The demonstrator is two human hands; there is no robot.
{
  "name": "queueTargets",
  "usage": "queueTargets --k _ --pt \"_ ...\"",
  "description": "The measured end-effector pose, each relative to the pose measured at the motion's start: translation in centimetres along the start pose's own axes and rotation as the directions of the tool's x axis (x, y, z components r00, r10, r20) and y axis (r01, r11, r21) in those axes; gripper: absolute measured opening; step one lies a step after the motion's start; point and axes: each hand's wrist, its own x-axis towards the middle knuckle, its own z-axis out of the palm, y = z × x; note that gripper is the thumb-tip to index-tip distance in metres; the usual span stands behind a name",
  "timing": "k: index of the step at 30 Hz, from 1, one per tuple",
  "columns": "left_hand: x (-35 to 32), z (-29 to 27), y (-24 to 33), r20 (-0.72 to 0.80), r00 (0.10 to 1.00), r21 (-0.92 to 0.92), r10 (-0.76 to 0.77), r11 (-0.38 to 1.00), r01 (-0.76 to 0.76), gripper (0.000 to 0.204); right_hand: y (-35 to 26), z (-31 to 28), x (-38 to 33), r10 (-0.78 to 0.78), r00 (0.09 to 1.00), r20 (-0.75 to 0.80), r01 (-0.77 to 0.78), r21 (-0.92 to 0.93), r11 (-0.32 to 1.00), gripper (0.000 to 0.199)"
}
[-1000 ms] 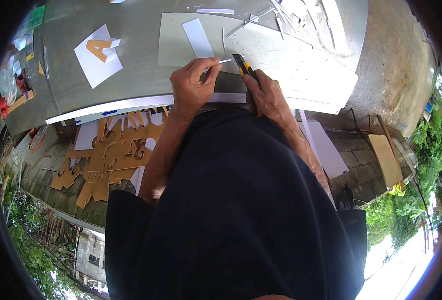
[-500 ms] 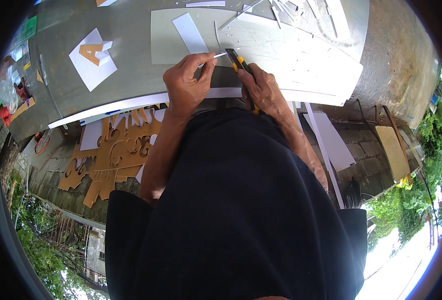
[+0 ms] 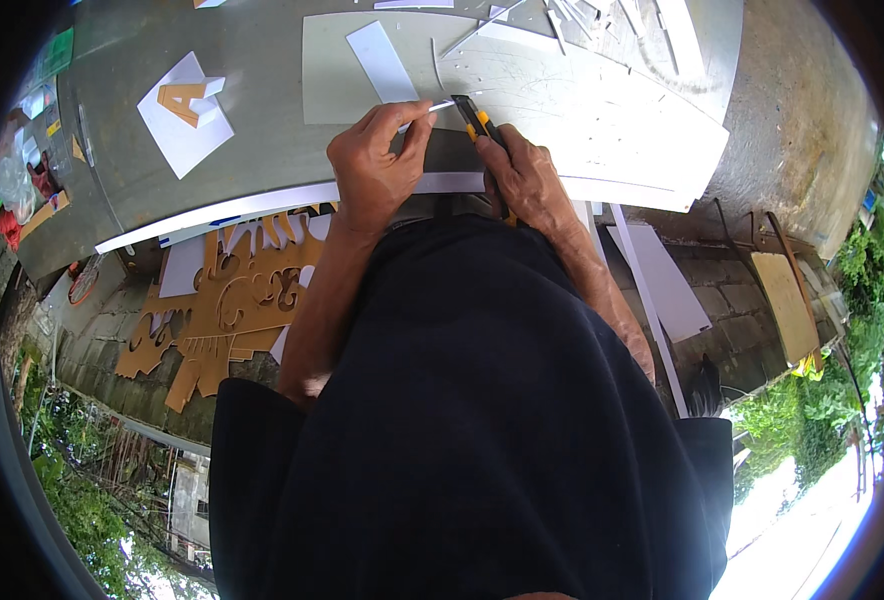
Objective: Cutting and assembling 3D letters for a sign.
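Between thumb and fingers, my left hand (image 3: 382,158) pinches a thin white strip (image 3: 442,105) that points to the right. My right hand (image 3: 524,175) is wrapped round a black and yellow utility knife (image 3: 477,122). The knife's tip end is at the free end of the strip; whether blade and strip touch is too small to tell. Beneath both lies a pale, scratched cutting sheet (image 3: 582,120). Just beyond my left hand, a white rectangular piece (image 3: 382,62) rests on that sheet.
A white square with a brown-faced letter shape (image 3: 182,105) lies on the grey table (image 3: 262,60) at left. Thin white offcuts (image 3: 567,20) litter the far side. A long white strip (image 3: 222,208) runs along the near edge. Below, brown cut-out sheets (image 3: 227,300) lie at left.
Almost nothing differs. Both hands keep their grips on the strip and the knife, and the view has shifted very slightly.
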Motion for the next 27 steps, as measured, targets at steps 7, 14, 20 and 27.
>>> queueTargets --k 7,14,20,27 --pt "0.1 0.1 0.2 0.008 1.000 -0.014 0.021 1.000 -0.021 0.011 3.3 0.7 0.4 -0.538 0.843 0.002 0.477 -0.466 0.745 0.016" --pt "0.0 0.0 0.0 0.014 1.000 0.002 0.028 1.000 -0.028 0.010 2.3 1.1 0.1 -0.222 0.974 0.044 0.224 -0.322 0.920 0.027" --pt "0.1 0.1 -0.3 0.025 0.998 -0.021 0.051 0.998 -0.051 0.009 3.3 0.9 0.5 -0.349 0.935 0.063 0.345 -0.398 0.850 0.028" --pt "0.5 0.1 0.2 0.033 0.999 -0.072 0.029 0.997 -0.027 0.008 4.8 1.2 0.9 -0.756 0.654 0.033 0.554 -0.701 0.449 0.023"
